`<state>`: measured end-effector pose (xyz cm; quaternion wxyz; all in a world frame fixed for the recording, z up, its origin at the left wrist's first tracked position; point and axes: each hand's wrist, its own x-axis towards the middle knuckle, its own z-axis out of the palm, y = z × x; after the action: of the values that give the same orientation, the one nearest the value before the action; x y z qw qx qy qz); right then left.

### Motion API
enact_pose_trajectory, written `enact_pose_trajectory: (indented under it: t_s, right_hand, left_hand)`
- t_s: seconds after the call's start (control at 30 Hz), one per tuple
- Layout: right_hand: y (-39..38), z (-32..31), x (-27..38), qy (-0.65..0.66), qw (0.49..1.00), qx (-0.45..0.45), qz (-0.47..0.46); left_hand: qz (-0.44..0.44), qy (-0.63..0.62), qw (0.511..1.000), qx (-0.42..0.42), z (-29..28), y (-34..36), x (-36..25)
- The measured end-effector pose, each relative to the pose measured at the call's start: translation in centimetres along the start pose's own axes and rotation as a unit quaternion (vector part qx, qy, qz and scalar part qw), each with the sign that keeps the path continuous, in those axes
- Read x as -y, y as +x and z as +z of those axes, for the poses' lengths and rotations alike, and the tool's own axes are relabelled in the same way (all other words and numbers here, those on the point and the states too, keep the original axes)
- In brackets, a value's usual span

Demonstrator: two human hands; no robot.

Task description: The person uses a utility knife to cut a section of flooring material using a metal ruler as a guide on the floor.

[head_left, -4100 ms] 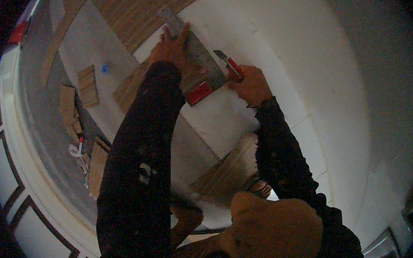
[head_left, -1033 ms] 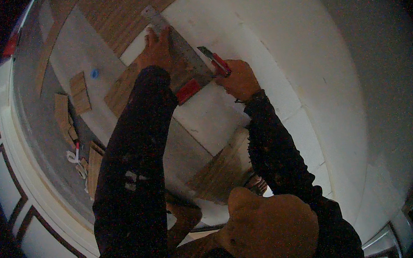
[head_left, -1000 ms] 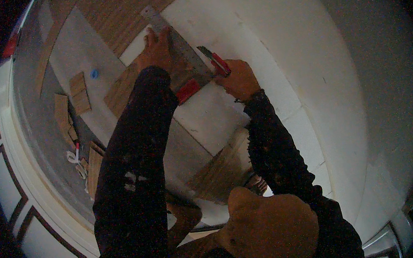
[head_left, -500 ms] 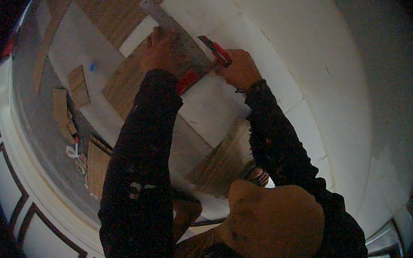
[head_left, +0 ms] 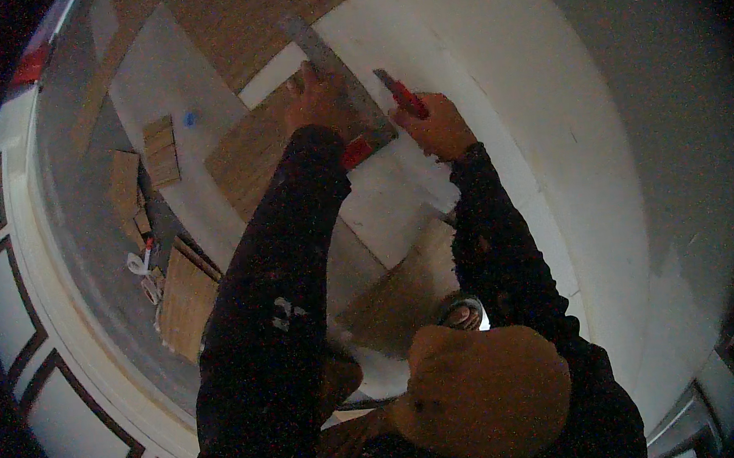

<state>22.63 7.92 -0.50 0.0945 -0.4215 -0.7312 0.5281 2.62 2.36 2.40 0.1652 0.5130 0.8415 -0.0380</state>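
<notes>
In dim light, a worker's rounded brown shape point(head_left: 489, 391), possibly a cap or a knee, fills the foreground and hides whatever lies under it, with a bare-toed foot point(head_left: 461, 318) just beyond. Two dark sleeves, the left point(head_left: 272, 270) flecked with pale marks and the right point(head_left: 508, 245) frayed, reach across a wood-look board point(head_left: 398, 308) lying on the pale floor point(head_left: 373, 194). Farther out, the right hand point(head_left: 436, 128) has its fingers clamped around a red utility knife point(head_left: 409, 101), blade out and raised just beside a metal square point(head_left: 360, 89) with a red stock. The left hand point(head_left: 317, 96) bears down on the square with thumb and forefinger apart; its other fingers are too dark to read. Beneath lies a wood-look plank point(head_left: 247, 156), partly covered by hand and sleeve. The step in hand looks like steadying the square as a guide; a stroke along its edge would call for firm left-hand pressure and the blade tight to the metal. Any pencil line is impossible to make out. To the left lie offcuts point(head_left: 161, 151) and a blurred blue bit point(head_left: 190, 119); beyond, larger planks point(head_left: 259, 19) run out of frame.
</notes>
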Motion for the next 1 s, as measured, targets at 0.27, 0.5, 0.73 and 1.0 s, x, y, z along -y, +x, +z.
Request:
enact_pose_trajectory:
  t_s: [0.27, 0.5, 0.73, 1.0]
  right_hand:
    - [8.8, 0.9, 4.7, -0.225, 0.973, -0.024, 0.050]
    - [8.1, 0.3, 6.6, -0.235, 0.971, -0.036, 0.010]
    - [8.5, 0.2, 7.0, -0.234, 0.972, 0.011, -0.009]
    - [10.3, 1.3, 6.2, -0.217, 0.974, -0.026, 0.054]
  left_hand:
    - [0.014, 0.056, 0.998, 0.016, 1.0, 2.3, -2.4]
    - [0.020, 0.015, 0.999, 0.047, -0.5, 0.9, -2.2]
    - [0.070, -0.051, 0.996, 0.002, 0.9, 0.5, -1.0]
    - [0.048, -0.025, 0.998, -0.021, 3.1, 3.4, -0.4]
